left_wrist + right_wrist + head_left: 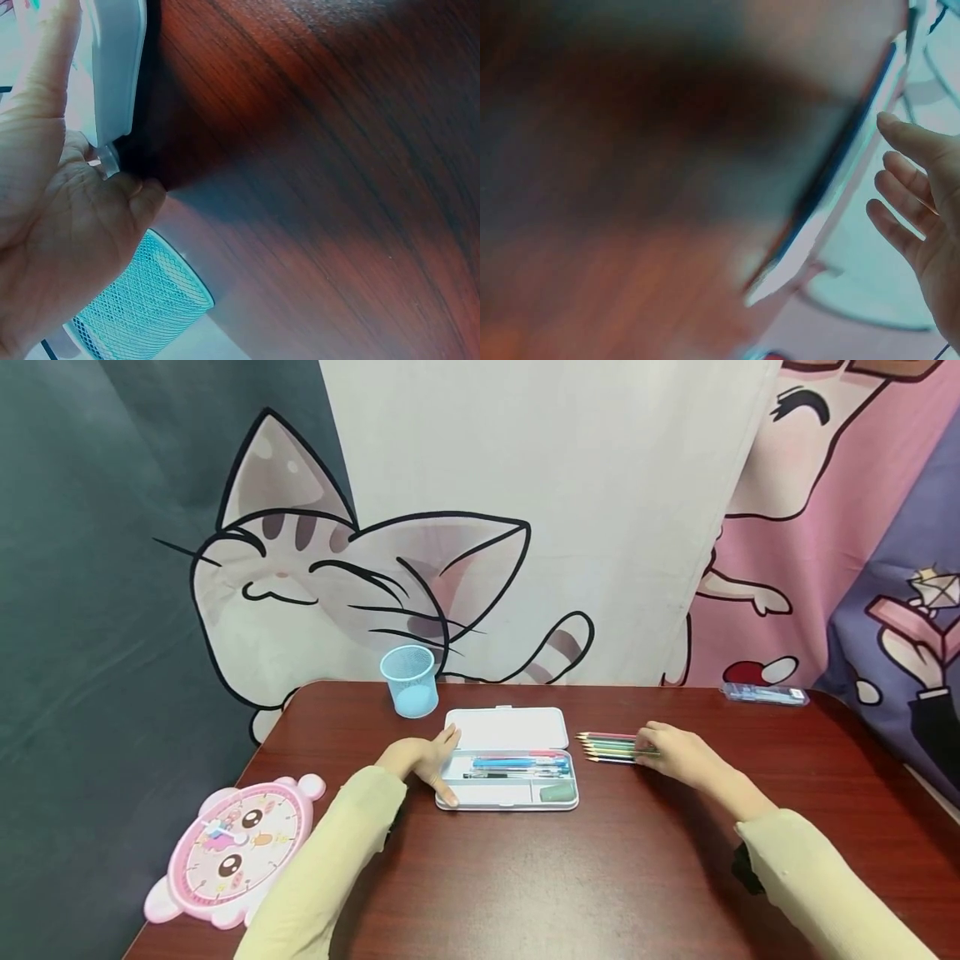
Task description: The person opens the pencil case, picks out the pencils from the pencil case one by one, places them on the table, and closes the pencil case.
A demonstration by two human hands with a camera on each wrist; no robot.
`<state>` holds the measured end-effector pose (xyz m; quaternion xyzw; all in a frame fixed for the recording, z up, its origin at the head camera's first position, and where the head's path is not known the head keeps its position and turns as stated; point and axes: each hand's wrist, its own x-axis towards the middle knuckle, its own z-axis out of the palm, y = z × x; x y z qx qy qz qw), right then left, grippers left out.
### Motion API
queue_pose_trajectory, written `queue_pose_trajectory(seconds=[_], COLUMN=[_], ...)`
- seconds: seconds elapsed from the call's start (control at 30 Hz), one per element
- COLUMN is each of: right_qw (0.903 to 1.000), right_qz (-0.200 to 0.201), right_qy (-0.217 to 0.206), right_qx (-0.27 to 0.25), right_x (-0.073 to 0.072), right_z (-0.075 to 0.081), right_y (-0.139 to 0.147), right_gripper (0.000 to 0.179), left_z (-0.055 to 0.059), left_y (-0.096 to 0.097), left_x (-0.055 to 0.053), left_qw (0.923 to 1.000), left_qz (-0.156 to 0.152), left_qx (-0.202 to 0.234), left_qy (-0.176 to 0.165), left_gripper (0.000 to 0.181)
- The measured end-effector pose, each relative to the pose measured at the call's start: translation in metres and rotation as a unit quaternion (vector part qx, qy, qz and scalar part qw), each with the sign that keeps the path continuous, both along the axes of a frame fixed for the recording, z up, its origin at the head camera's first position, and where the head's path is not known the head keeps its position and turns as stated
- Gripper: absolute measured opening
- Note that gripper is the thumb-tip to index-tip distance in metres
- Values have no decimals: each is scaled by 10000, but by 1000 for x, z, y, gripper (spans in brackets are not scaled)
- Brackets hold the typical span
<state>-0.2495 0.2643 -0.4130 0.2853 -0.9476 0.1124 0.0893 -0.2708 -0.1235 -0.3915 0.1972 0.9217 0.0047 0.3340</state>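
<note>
A white pencil case [491,795] lies with its lid [506,728] folded back. Several pens [517,763] fill its upper compartment, and a green eraser [557,792] sits at lower right. My left hand [423,760] grips the case's left end, thumb at the front corner and fingers toward the hinge side. The left wrist view shows the thumb [46,71] along the case wall. To the right of the case, several colored pencils [606,747] lie side by side, tips pointing left. My right hand [675,752] is over their right ends, its fingers [904,191] loosely bent and apart.
A light blue mesh pen cup [414,683] stands behind the case to the left. At the left edge lies a pink animal-shaped clock [240,852]. A clear blue packet [765,695] rests at the back right of the brown table [600,885], before a cartoon-printed cloth [637,485].
</note>
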Motion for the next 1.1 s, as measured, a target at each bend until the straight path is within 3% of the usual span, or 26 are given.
queue_pose_trajectory(seconds=[0.1, 0.23, 0.33, 0.43, 0.63, 0.87, 1.0, 1.1], right_qw=[9992, 9913, 9819, 9745, 9502, 9295, 9291, 9280], right_qz=[38, -54, -411, -929, -1831, -2192, -2092, -2008], right_qy=[-317, -1107, -1618, -1862, -2298, -2612, -2545, -2545], right_qx=[-244, -714, -890, -838, -1043, -1408, -1680, -1839], right_x=[-8, -17, -20, -20, -21, -20, -21, -21], right_z=[6, 9, 10, 10, 8, -1, -5, -6], right_y=[-26, -63, -86, -103, -113, -104, -106, -110], right_gripper=[18, 30, 43, 54, 65, 59, 57, 59], left_z=[-1, -4, -5, -5, -4, -2, -4, -10], left_y=[1, 4, 5, 6, 7, 10, -1, -14], left_x=[0, 1, 2, 3, 5, 9, 11, 5], left_qw=[10000, 10000, 9999, 9998, 9989, 9938, 9829, 9587], left_qz=[-6, 59, 90, 83, 159, 161, 181, 771], left_qx=[-25, 38, 100, 191, 418, 1019, 1671, 2578], left_qy=[8, -18, -5, 42, 108, 415, 750, 925], left_gripper=[120, 120, 120, 120, 119, 121, 119, 112])
